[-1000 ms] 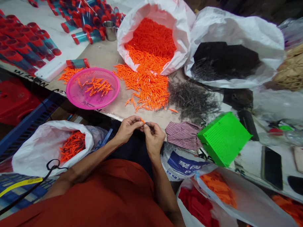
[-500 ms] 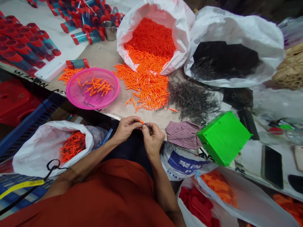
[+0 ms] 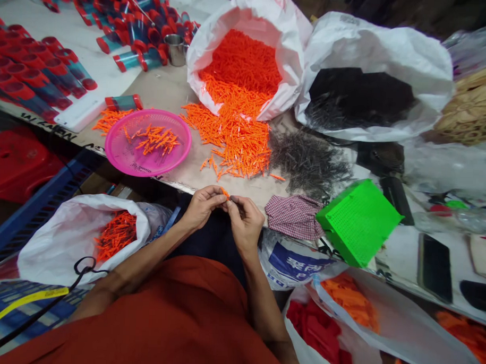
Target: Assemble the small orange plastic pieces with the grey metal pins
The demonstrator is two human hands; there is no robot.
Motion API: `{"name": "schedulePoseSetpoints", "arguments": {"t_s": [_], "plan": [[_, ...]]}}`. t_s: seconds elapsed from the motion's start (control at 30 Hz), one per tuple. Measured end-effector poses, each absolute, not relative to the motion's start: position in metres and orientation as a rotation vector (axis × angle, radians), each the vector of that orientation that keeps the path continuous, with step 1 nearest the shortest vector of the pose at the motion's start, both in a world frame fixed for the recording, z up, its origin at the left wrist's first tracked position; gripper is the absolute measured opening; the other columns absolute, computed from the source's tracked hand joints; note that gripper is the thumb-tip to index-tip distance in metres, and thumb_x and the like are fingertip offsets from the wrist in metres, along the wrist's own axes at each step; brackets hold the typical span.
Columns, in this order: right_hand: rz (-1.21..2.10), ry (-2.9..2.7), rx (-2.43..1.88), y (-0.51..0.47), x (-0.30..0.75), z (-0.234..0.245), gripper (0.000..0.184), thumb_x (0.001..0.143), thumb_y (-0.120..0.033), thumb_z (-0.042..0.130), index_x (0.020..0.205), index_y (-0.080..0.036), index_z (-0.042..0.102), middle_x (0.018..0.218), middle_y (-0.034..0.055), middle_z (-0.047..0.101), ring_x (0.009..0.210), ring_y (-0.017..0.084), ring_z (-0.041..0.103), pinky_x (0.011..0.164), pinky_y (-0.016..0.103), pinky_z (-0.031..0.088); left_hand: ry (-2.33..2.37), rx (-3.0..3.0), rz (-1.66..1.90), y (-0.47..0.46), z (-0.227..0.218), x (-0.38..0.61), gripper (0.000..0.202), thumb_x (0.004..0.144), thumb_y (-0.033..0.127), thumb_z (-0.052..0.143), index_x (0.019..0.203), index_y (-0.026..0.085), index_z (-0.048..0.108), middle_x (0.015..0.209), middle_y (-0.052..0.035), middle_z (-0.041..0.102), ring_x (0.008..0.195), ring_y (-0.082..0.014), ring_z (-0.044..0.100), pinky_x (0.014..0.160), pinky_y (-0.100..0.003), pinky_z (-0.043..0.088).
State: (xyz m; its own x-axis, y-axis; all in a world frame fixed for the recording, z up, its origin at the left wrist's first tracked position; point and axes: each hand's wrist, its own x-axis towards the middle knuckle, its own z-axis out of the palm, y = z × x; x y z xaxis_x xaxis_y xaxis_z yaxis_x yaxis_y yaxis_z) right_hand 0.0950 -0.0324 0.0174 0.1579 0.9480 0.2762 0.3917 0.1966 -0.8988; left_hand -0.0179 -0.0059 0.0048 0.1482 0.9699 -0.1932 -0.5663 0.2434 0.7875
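My left hand (image 3: 202, 207) and my right hand (image 3: 245, 222) meet just below the table edge, above my lap. Between the left fingertips is a small orange plastic stick (image 3: 225, 192), its tip against a thin dark pin (image 3: 233, 199) pinched by my right fingers. Ahead of my hands, loose orange sticks (image 3: 232, 142) spill from a white sack (image 3: 271, 71) across the table. A pile of dark pins (image 3: 309, 163) lies to their right. A pink plastic basket (image 3: 149, 141) holds a few orange sticks.
A checked cloth (image 3: 293, 216) and a green plastic crate (image 3: 359, 222) sit near my right hand. Red-capped clear tubes (image 3: 131, 58) and a steel cup (image 3: 176, 49) stand at the far left. White bags (image 3: 81, 245) of orange pieces stand by my knees.
My hands have barely moved. The orange stick now sits a little closer to the dark pin between my fingertips.
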Motion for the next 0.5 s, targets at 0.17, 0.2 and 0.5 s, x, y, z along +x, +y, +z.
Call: {"name": "schedulePoseSetpoints", "arguments": {"t_s": [0.17,0.2,0.5], "plan": [[0.596,-1.463,-1.357,-0.0329,0.0955,0.0218,0.007,0.08,-0.023,0.059,0.083,-0.019,0.065,0.075,0.0011,0.064,0.068,0.013,0.06,0.061,0.024,0.048,0.739,0.553,1.198,-0.0059,0.0063,-0.0176,0.023,0.059,0.025,0.077,0.07,0.015,0.06,0.064,0.0018,0.062,0.057,-0.0078,0.057,0.059,-0.021,0.049],[0.588,-1.468,-1.357,-0.033,0.0953,0.0226,0.007,0.08,-0.022,0.059,0.082,-0.019,0.065,0.075,0.001,0.063,0.068,0.013,0.06,0.06,0.024,0.048,0.734,0.549,1.196,-0.0058,0.0067,-0.0175,0.023,0.058,0.024,0.078,0.07,0.015,0.06,0.065,0.0019,0.062,0.058,-0.0078,0.057,0.059,-0.021,0.049],[0.573,-1.47,-1.342,-0.0348,0.0956,0.0256,0.008,0.081,-0.024,0.058,0.081,-0.02,0.064,0.074,0.0008,0.063,0.068,0.013,0.059,0.06,0.025,0.046,0.757,0.609,1.203,-0.0056,0.0078,-0.0195,0.022,0.055,0.024,0.079,0.068,0.016,0.063,0.065,0.0021,0.063,0.061,-0.0086,0.058,0.061,-0.021,0.05]]}}
